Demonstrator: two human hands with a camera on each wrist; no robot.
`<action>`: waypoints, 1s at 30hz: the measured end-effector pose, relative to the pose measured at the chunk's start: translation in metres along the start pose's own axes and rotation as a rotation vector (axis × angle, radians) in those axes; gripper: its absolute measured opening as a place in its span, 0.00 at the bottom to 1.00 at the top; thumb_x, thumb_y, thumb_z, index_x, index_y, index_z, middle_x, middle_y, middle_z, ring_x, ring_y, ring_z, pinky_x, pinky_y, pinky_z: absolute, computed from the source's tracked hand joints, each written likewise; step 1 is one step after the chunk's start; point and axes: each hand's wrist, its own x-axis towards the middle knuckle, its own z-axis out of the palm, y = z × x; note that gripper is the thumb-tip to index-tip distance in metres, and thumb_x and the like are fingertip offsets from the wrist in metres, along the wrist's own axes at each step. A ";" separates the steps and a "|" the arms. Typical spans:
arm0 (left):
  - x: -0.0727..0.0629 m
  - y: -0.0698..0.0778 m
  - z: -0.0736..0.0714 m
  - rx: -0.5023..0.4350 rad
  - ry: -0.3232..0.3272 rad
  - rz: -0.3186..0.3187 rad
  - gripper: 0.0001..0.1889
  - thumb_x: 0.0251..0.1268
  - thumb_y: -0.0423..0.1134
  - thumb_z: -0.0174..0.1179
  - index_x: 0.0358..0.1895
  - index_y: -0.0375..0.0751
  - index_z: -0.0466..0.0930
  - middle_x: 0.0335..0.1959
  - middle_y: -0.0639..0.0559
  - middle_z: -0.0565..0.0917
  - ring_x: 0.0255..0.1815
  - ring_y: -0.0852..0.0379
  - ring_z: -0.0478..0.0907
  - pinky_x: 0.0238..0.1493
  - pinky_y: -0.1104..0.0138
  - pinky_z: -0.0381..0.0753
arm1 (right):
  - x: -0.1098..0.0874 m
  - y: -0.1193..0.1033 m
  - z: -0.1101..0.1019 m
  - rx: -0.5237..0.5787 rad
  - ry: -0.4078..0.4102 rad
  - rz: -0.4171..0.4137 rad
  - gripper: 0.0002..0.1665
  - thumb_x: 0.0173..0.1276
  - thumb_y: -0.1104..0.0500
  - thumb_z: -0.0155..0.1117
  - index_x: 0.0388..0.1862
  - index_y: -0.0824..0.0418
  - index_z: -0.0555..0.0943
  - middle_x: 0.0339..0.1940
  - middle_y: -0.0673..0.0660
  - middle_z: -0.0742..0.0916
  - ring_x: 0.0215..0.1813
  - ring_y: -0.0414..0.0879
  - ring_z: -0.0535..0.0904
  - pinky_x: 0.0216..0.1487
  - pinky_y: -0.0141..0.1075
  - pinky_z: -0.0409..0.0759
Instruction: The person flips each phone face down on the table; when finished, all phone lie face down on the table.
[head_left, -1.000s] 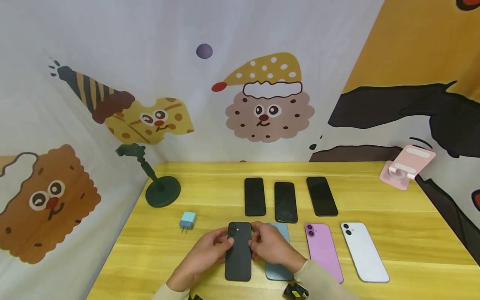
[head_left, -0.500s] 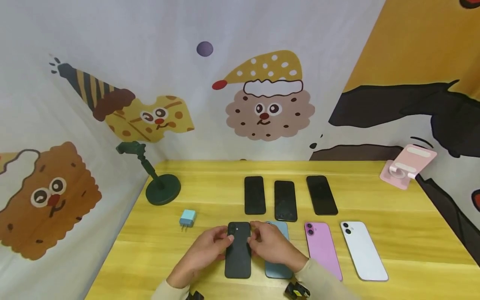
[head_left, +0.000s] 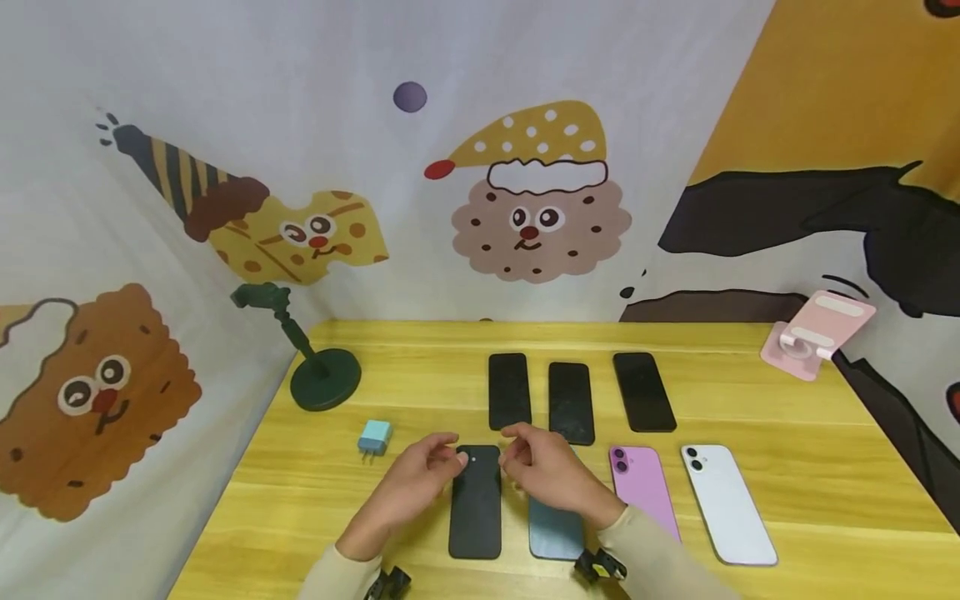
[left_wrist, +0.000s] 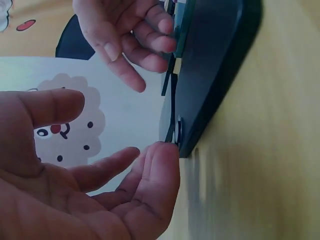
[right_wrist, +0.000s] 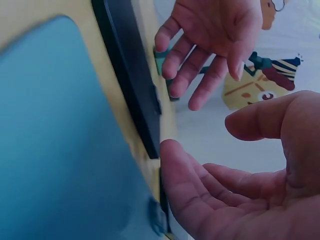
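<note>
A black smartphone [head_left: 476,512] lies back up on the wooden table, its camera corner partly behind my left thumb in the head view. To its left hovers my left hand [head_left: 420,475], fingers relaxed and holding nothing. My right hand [head_left: 551,471] hangs on the other side, loosely bent and likewise holding nothing, over the upper part of a blue smartphone [head_left: 556,533]. Both wrist views show a gap between each thumb and its fingers. The left wrist view has the black phone [left_wrist: 210,65] flat beside the hands, beyond the left fingertips.
Right of these lie a pink phone [head_left: 643,492], partly behind my sleeve, and a white phone [head_left: 729,504]. Three dark phones [head_left: 571,402] form a row behind. A blue charger plug [head_left: 374,437] and green stand [head_left: 326,379] are left; a pink stand [head_left: 825,321] is back right.
Both hands have let go of the black phone's sides and risen slightly off it, fingers apart. The phone stays about where it was.
</note>
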 end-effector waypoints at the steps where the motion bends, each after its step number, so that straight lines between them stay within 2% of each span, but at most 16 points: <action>1: 0.001 0.000 0.000 -0.011 0.002 0.011 0.32 0.79 0.52 0.61 0.75 0.34 0.71 0.60 0.41 0.82 0.51 0.50 0.83 0.42 0.60 0.83 | 0.001 0.000 -0.001 -0.001 0.009 -0.003 0.25 0.78 0.59 0.62 0.69 0.68 0.78 0.42 0.49 0.90 0.41 0.39 0.85 0.43 0.34 0.84; 6: 0.011 0.003 0.005 -0.059 0.029 0.064 0.26 0.82 0.44 0.58 0.75 0.34 0.72 0.60 0.42 0.83 0.57 0.51 0.83 0.51 0.59 0.84 | 0.008 0.001 -0.010 -0.009 0.069 -0.004 0.24 0.76 0.58 0.64 0.67 0.66 0.81 0.41 0.47 0.89 0.42 0.39 0.85 0.45 0.34 0.84; 12: 0.033 0.015 0.008 -0.099 0.071 0.108 0.26 0.82 0.44 0.58 0.74 0.34 0.72 0.59 0.40 0.83 0.56 0.47 0.82 0.50 0.60 0.84 | 0.021 0.005 -0.022 0.013 0.121 0.021 0.25 0.77 0.55 0.64 0.68 0.65 0.80 0.44 0.49 0.90 0.43 0.39 0.86 0.45 0.38 0.85; 20: 0.061 0.020 0.006 -0.148 0.061 0.076 0.27 0.82 0.47 0.59 0.76 0.39 0.72 0.64 0.41 0.81 0.65 0.42 0.80 0.64 0.46 0.83 | 0.037 0.011 -0.038 0.046 0.149 0.077 0.29 0.78 0.52 0.66 0.72 0.64 0.78 0.50 0.56 0.90 0.42 0.47 0.88 0.43 0.40 0.86; 25: 0.079 0.027 0.009 -0.191 0.043 0.073 0.28 0.82 0.47 0.57 0.77 0.40 0.70 0.67 0.41 0.80 0.69 0.40 0.78 0.68 0.44 0.80 | 0.050 0.018 -0.048 0.004 0.172 0.082 0.30 0.79 0.50 0.65 0.73 0.63 0.77 0.55 0.58 0.89 0.51 0.51 0.88 0.55 0.49 0.87; 30: 0.096 0.030 0.009 -0.231 0.000 0.061 0.33 0.81 0.52 0.59 0.80 0.40 0.66 0.71 0.40 0.77 0.73 0.40 0.75 0.72 0.43 0.77 | 0.063 0.021 -0.057 0.014 0.191 0.126 0.33 0.79 0.48 0.64 0.76 0.62 0.74 0.65 0.62 0.85 0.64 0.57 0.84 0.63 0.55 0.84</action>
